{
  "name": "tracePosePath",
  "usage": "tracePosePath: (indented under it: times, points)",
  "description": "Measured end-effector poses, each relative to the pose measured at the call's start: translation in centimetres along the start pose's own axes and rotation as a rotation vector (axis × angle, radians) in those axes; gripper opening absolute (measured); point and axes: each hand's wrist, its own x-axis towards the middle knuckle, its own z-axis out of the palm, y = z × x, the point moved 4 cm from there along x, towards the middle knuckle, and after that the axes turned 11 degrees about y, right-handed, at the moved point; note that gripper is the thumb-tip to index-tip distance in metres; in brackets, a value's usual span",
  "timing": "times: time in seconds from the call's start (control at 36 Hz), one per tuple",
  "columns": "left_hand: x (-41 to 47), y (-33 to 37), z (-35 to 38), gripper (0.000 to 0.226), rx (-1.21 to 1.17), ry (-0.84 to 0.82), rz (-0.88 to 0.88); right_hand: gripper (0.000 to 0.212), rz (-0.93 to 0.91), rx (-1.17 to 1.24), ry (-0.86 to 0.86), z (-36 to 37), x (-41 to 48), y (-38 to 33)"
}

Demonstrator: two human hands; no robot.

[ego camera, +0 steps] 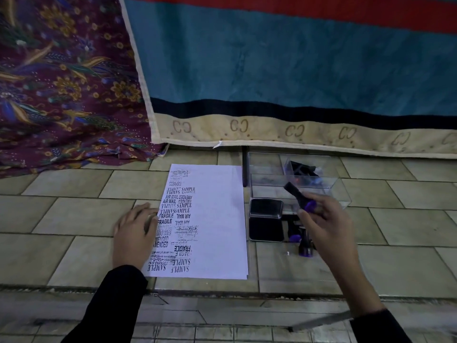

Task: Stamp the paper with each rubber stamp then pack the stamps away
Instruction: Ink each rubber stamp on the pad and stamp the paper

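Light: dim, bluish | brightest: white printed paper sheet (220,219) | blur: right hand (326,224) and black purple-ended rubber stamp (294,194) smeared | edges: bowed, wide-angle

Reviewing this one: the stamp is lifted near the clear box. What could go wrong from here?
1. The right hand pinches the purple-handled black rubber stamp by its end near the clear plastic box; it might slip.
2. The white paper sheet is crowded with prints down its left side; another could overlap.
3. The open black ink pad lies close beside the paper and could smudge it.
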Motion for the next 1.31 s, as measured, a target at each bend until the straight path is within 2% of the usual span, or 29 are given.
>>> tracePosePath:
  times: [0.14, 0.22, 0.31, 0.42, 0.56, 0.94, 1.11, 1.31]
  points:
    - [0.0, 0.0, 0.0, 0.019, -0.019, 0.022, 0.006, 0.040, -0.223, -0.198, -0.016, -2.6, -2.7, 0.3]
    - [-0.1, -0.1, 0.1, 0.018, -0.024, 0.034, 0.016, 0.042, -0.266, -0.299, -0.086, -2.6, -4.7, 1.1]
    - [0.0, -0.1, 0.1, 0.018, -0.016, 0.033, 0.022, 0.035, -0.310, -0.388, -0.181, -2.0, -6.2, 1.7]
    - [-0.1, -0.1, 0.1, 0.019, -0.012, 0.027, 0.024, 0.029, -0.331, -0.502, -0.281, -1.3, -7.4, 2.2]
    - [-0.1, 0.1, -0.1, 0.020, -0.009, 0.020, 0.011, 0.028, -0.360, -0.548, -0.294, -1.2, -8.1, 2.3]
    - [-0.1, 0.2, -0.1, 0.019, -0.011, 0.011, 0.010, 0.032, -0.291, -0.519, -0.366, -1.0, -8.7, 2.9]
    - [-0.1, 0.1, 0.0, 0.019, -0.005, 0.005, 0.015, 0.029, -0.303, -0.459, -0.239, -1.2, -7.2, 1.4]
    - [-0.1, 0.1, -0.1, 0.019, -0.007, 0.004, 0.008, 0.016, -0.273, -0.434, -0.033, 0.2, 1.4, -0.5]
